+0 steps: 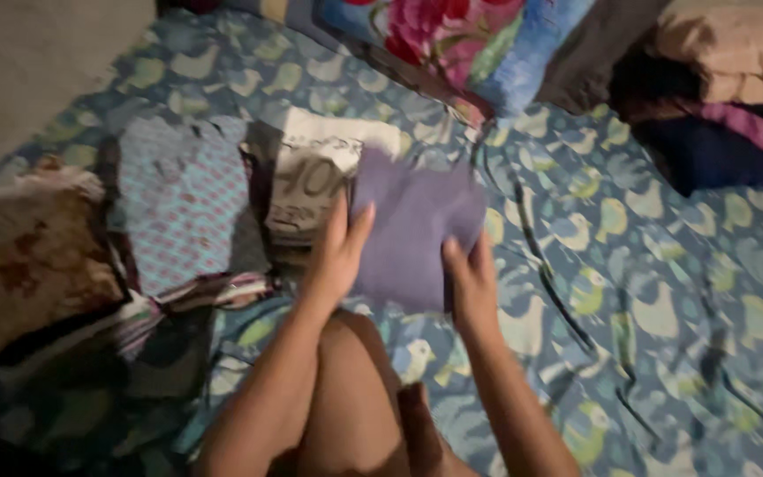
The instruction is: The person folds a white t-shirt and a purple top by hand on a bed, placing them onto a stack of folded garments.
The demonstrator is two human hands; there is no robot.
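The folded purple cloth garment [414, 231] lies on the bed sheet with a bird pattern [664, 291], just right of a grey-and-white printed folded garment [311, 181]. It looks soft, light and limp, best taken flat by its side edges. The left hand [336, 256] lies on its left edge, fingers together; the right hand [472, 283] grips its lower right edge, seemingly pinching, though blur hides detail.

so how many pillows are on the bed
2: a floral pillow at the top centre against the bedsheet, and a brown patterned one at the left edge. Others may lie out of frame.
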